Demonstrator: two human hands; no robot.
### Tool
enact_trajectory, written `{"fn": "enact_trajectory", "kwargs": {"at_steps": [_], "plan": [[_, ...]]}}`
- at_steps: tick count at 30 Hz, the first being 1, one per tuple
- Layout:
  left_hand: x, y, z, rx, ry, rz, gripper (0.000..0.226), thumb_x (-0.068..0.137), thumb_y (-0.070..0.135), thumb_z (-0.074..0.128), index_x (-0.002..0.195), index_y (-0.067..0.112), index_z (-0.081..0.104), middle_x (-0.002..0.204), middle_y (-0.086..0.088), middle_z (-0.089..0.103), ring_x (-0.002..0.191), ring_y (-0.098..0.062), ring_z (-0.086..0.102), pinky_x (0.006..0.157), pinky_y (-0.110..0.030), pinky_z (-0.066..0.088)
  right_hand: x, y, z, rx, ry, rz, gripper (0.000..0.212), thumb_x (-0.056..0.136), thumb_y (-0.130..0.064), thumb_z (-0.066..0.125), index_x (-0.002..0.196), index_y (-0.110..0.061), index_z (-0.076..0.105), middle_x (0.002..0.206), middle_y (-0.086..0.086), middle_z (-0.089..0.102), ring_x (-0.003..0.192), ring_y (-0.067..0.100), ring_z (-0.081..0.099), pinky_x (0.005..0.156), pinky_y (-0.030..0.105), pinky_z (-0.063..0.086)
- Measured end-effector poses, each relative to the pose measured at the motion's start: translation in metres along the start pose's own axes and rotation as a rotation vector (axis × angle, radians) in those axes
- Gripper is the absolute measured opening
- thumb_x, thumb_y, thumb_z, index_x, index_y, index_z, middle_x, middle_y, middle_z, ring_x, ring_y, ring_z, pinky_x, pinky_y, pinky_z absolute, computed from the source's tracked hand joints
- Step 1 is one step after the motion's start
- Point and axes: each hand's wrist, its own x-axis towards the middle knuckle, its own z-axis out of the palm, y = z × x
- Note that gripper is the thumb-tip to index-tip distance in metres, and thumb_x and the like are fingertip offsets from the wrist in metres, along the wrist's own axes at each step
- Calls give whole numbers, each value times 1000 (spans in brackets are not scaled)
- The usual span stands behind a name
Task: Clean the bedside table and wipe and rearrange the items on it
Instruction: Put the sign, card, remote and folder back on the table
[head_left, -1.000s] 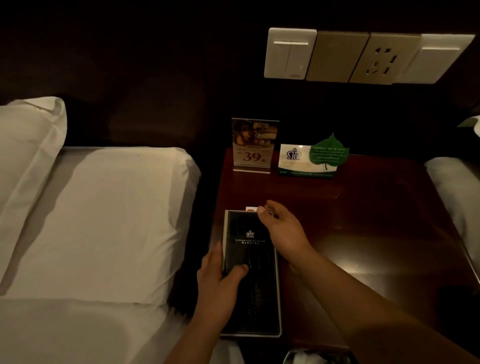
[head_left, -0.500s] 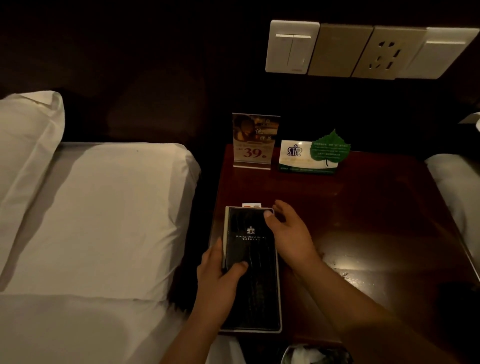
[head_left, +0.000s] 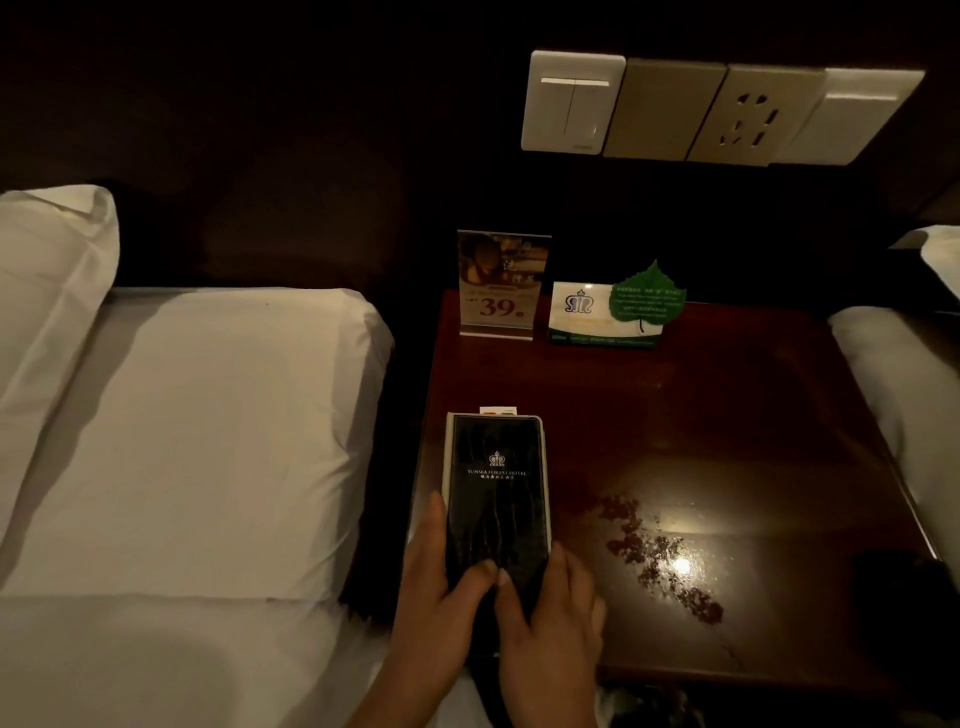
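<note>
A black hotel folder (head_left: 496, 483) lies lengthwise along the left side of the dark wooden bedside table (head_left: 727, 415). My left hand (head_left: 441, 587) holds its near left edge, thumb on the cover. My right hand (head_left: 550, 618) grips its near right corner, fingers on the cover beside the left thumb. A small white and orange card (head_left: 498, 411) sticks out beyond the folder's far end. At the table's back stand an acrylic sign reading 39 (head_left: 501, 283) and a white card with a green leaf (head_left: 615, 314).
A patch of dark specks (head_left: 654, 551) lies on the glossy table top right of the folder. White pillows and bed (head_left: 182, 441) lie to the left, another bed (head_left: 904, 374) to the right. Wall switches and a socket (head_left: 717, 111) sit above the table.
My right hand has slid from the folder's far right corner back to its near right corner. The patch of specks is now uncovered. The left hand stays on the near left edge.
</note>
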Motion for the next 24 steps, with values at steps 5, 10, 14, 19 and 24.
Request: {"fn": "enact_trajectory", "kwargs": {"at_steps": [5, 10, 14, 19, 24], "plan": [[2, -2, -1, 70, -3, 25, 86, 68, 43, 56, 148, 48, 24, 131, 24, 45, 116, 19, 42, 91, -2, 37, -3, 1, -1, -5, -2, -19, 73, 93, -50, 47, 152, -25, 14, 155, -6, 18, 135, 19, 22, 109, 31, 26], [1, 1, -1, 140, -5, -11, 92, 74, 38, 53, 157, 35, 15, 143, 5, 40, 128, -7, 40, 109, -28, 36, -7, -3, 3, -70, -22, 28, 78, 93, -53, 43, 153, -23, 2, 158, -5, 10, 139, 19, 17, 111, 32, 22], [1, 1, -3, 116, -16, 0, 78, 89, 26, 58, 154, 40, 17, 147, 12, 34, 123, 12, 35, 99, -5, 25, 3, 6, -7, -39, -46, -64, 66, 94, -50, 45, 150, -24, 22, 150, -4, 26, 131, 16, 28, 106, 27, 27], [6, 2, -7, 59, -20, -23, 74, 95, 11, 57, 155, 38, 23, 152, 4, 34, 138, -11, 36, 117, -42, 33, 16, 21, -19, 199, -83, -117, 47, 95, -37, 51, 141, -28, 44, 134, -7, 42, 122, 12, 41, 107, 35, 37], [4, 4, -7, -182, 31, -85, 59, 100, 8, 44, 152, 34, 35, 152, 9, 44, 137, -12, 45, 114, -44, 38, 8, 33, -14, 372, -68, -95, 38, 99, -24, 47, 137, -26, 51, 135, -10, 50, 125, 11, 45, 109, 41, 38]]}}
